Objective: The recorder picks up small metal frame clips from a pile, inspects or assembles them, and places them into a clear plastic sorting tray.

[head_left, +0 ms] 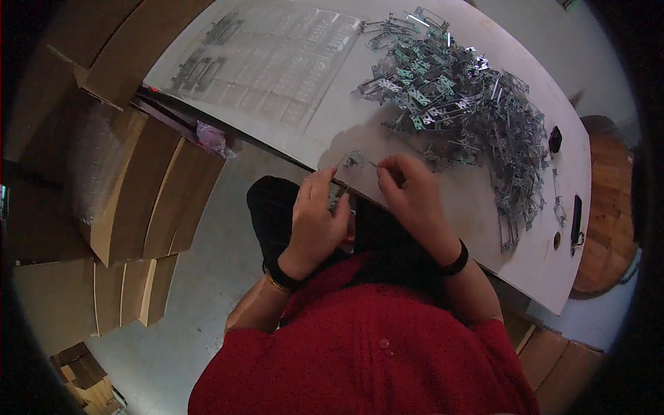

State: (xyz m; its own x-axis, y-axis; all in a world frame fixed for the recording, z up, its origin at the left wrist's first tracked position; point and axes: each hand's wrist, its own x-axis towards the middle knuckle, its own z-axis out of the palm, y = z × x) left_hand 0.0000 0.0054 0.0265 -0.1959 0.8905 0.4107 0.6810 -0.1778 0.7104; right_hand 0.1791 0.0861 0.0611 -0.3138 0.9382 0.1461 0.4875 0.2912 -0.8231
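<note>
My left hand point(315, 225) is curved at the table's near edge, with a small greyish metal part point(333, 203) showing between thumb and fingers; its outline is dim. Across from it, my right hand point(415, 197) pinches a tiny thin metal piece point(373, 164) between thumb and forefinger. A little cluster of small metal bits point(353, 160) lies on the white table point(304, 142) just beyond the gap between my hands. To the right and farther off spreads a large heap of thin silvery metal brackets point(443, 90), tangled together.
A clear plastic sheet point(277, 62) at the far left bears rows of metal brackets point(200, 72). Cardboard boxes point(131, 187) are stacked at left. A black bar-shaped object point(576, 218) and a small black item point(555, 140) lie at right, near a round wooden stool point(605, 207).
</note>
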